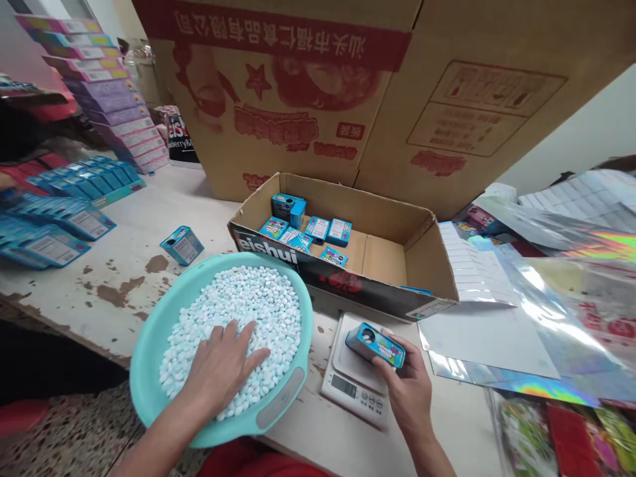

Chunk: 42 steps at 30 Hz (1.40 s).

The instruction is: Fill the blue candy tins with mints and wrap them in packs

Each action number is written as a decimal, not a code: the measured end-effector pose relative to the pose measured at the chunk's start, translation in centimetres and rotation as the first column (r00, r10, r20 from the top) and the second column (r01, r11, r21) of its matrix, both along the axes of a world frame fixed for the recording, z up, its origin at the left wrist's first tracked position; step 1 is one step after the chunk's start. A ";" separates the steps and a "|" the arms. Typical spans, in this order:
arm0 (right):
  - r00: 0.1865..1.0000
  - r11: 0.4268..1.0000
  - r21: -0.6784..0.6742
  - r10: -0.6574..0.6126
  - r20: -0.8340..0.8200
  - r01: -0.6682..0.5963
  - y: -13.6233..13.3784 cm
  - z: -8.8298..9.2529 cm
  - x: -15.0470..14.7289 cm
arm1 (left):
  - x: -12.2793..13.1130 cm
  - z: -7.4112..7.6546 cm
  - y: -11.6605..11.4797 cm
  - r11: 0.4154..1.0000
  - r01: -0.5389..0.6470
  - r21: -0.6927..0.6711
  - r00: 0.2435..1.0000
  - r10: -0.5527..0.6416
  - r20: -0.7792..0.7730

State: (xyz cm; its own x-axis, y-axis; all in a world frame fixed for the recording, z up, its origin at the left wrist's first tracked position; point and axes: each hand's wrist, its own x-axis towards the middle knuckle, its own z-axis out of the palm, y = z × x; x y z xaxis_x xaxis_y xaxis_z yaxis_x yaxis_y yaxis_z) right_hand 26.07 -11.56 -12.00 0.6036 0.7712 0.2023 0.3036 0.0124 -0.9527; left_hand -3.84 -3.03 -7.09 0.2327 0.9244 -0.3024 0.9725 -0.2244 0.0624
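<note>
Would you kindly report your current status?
Left hand on white pellets in teal basin. Right hand holding blue box over digital scale. Nothing visibly blocking either hand.

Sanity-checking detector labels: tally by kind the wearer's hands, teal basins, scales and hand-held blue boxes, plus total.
Left hand and right hand: 2
Teal basin: 1
Scale: 1
Hand-held blue box: 1
Total: 5

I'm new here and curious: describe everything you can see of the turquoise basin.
The turquoise basin is round and looks plastic, with a grey oval panel at its near-right side. It holds small whitish pieces; the left hand lies spread on them. It sits on the table, seemingly overhanging its edge.
</note>
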 end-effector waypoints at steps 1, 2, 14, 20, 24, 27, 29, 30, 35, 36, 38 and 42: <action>0.999 0.998 0.040 0.038 0.039 -0.040 0.1 0.3 0.4 | 0.1 0.0 0.0 1.000 0.009 0.002 1.000 -0.009 -0.002; 0.994 0.993 0.094 0.067 0.085 -0.075 0.3 1.0 1.0 | 0.2 0.0 0.1 1.000 0.015 0.002 1.000 -0.015 -0.004; 0.677 0.688 -0.602 0.668 0.307 -0.405 26.8 5.9 4.7 | 0.2 -0.3 0.3 0.998 0.065 -0.006 0.996 -0.065 -0.056; 0.712 0.524 -0.675 0.702 -0.002 -0.519 30.8 -0.5 2.8 | -0.1 -0.8 0.5 0.996 0.083 -0.011 0.994 -0.084 -0.072; 0.788 0.532 -0.726 0.616 -0.021 -0.435 29.8 -0.5 2.1 | -0.1 -0.9 0.9 0.993 0.116 0.003 0.991 -0.115 -0.065; 0.756 0.473 -0.769 0.655 -0.021 -0.431 29.2 1.8 1.6 | 0.1 -0.8 1.0 0.990 0.143 0.019 0.988 -0.142 -0.058; 0.694 0.474 -0.766 0.718 0.051 -0.434 28.5 4.6 1.7 | 0.1 -0.7 0.9 0.986 0.164 0.036 0.985 -0.162 -0.052; 0.679 0.531 -0.737 0.722 0.135 -0.417 27.8 6.4 1.9 | 0.1 -0.7 0.9 0.984 0.174 0.049 0.984 -0.171 -0.049; 0.801 0.952 -0.163 0.307 0.514 -0.260 18.3 16.4 5.2 | -0.3 -1.2 0.5 0.969 0.195 0.149 0.981 -0.196 -0.009; 0.844 0.972 -0.038 0.220 0.489 -0.232 15.2 17.7 6.0 | -0.4 -1.4 0.4 0.967 0.193 0.163 0.981 -0.195 -0.004; 0.901 0.995 0.051 0.054 0.430 -0.084 8.6 18.5 7.4 | -0.3 -1.5 0.4 0.966 0.188 0.177 0.982 -0.190 -0.006; 0.885 0.942 -0.263 -0.069 0.460 0.210 -2.5 13.1 8.7 | -0.1 -1.5 0.5 0.970 0.191 0.149 0.981 -0.190 -0.024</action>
State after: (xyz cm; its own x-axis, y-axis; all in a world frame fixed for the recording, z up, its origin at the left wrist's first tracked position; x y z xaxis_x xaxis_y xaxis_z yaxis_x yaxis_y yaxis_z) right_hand 34.77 -14.04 1.07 0.6122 0.7514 0.2463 0.6667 -0.3231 -0.6716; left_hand -3.91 -2.52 -8.61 0.4069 0.8981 -0.1670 0.9112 -0.4119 0.0052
